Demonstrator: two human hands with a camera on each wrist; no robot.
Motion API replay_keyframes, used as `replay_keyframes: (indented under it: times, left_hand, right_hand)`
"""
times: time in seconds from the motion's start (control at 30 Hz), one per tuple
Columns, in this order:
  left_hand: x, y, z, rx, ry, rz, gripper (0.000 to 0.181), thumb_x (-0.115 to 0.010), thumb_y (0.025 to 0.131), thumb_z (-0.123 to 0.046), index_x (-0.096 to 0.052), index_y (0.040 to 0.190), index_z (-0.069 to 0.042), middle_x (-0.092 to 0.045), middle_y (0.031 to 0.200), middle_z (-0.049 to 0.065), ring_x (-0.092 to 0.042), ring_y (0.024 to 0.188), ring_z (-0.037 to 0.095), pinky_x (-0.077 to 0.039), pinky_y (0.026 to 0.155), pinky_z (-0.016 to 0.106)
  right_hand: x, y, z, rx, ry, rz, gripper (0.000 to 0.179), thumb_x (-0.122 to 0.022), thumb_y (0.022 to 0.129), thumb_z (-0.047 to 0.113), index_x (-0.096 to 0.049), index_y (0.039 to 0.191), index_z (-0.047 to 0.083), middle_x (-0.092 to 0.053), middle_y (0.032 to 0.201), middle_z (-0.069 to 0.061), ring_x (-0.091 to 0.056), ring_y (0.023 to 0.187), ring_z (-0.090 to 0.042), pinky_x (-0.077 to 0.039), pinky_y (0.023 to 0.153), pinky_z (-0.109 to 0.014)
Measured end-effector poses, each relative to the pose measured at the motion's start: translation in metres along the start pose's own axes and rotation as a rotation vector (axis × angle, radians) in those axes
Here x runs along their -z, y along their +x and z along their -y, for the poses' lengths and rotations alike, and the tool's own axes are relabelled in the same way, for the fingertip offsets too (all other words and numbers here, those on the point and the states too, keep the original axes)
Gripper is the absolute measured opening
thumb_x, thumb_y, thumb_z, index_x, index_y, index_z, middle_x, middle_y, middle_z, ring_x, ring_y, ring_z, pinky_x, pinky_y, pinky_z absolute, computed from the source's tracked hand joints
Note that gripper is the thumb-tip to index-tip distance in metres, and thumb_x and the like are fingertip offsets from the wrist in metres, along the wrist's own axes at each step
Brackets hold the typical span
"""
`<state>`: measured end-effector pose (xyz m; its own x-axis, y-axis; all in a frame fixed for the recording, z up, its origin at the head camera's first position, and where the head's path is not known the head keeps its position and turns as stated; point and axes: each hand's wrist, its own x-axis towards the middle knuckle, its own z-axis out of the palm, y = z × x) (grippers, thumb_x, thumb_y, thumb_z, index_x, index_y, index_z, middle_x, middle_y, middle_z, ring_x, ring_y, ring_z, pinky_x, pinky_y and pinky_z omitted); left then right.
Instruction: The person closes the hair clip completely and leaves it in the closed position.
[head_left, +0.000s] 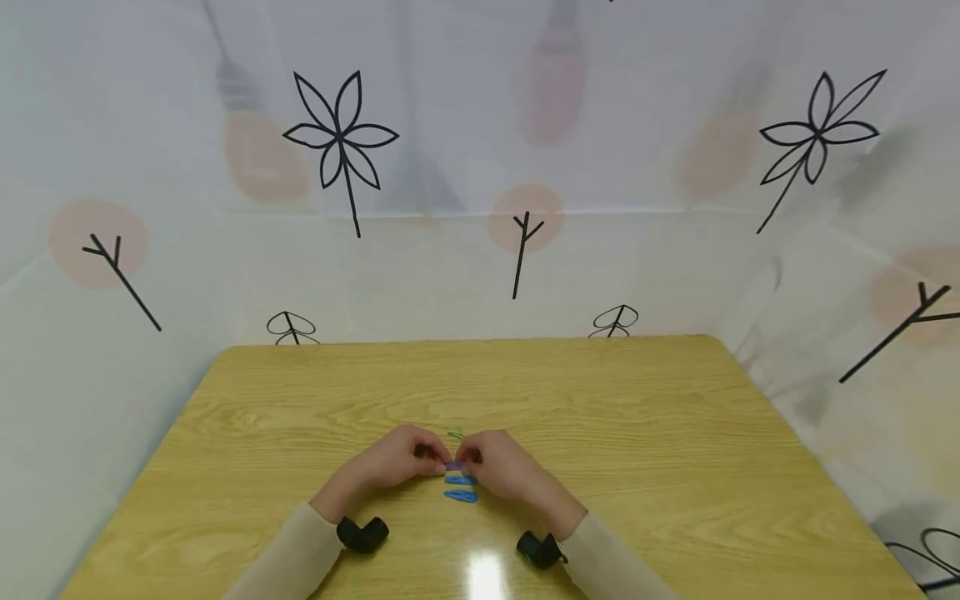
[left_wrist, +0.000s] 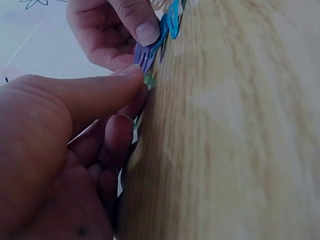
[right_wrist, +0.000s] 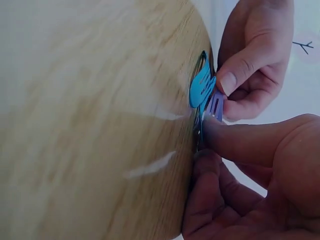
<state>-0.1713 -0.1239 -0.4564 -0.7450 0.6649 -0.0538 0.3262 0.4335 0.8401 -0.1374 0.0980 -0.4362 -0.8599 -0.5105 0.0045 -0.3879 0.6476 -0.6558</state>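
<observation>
A purple snap hair clip (head_left: 454,466) lies between my two hands, near the table's middle. My left hand (head_left: 397,457) pinches one end of it between thumb and fingers, and my right hand (head_left: 501,467) pinches the other end. In the right wrist view, the thumbs and fingertips cover part of the purple clip (right_wrist: 216,106). Closer to me, a blue hair clip (head_left: 459,480) lies just below the purple one, partly behind the right fingers. Another blue hair clip (head_left: 461,496) is below that. Beyond the hands, a green hair clip (head_left: 456,434) shows in part.
The wood-grain table (head_left: 637,417) spreads out on both sides of the hands. A white cloth (head_left: 450,275) printed with flowers and twigs hangs behind the table and along its sides. Each wrist wears a small black camera (head_left: 363,535).
</observation>
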Motion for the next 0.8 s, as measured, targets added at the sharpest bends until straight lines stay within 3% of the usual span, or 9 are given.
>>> replay_keyframes:
  times: [0.47,0.8]
  left_hand:
    - [0.0032,0.0016,-0.0025,-0.015,-0.002,0.047,0.007,-0.072,0.092,-0.012,-0.075,0.098,-0.016,-0.066,0.084,-0.005,-0.054,0.069,0.009,-0.045,0.064,0.026]
    - [0.0055,0.0004,-0.0003,-0.01,-0.007,0.06,0.009,-0.07,0.094,-0.013,-0.075,0.1,-0.018,-0.065,0.086,-0.007,-0.052,0.069,0.01,-0.044,0.065,0.027]
  right_hand:
    - [0.0045,-0.0014,-0.0063,-0.023,0.076,0.043,0.008,-0.067,0.093,0.004,-0.072,0.094,0.01,-0.062,0.078,0.007,-0.053,0.069,-0.006,-0.046,0.065,-0.026]
    - [0.0089,-0.0003,-0.0085,-0.029,0.119,0.083,0.011,-0.066,0.093,0.002,-0.073,0.097,0.009,-0.063,0.078,0.005,-0.054,0.068,-0.008,-0.045,0.063,-0.027]
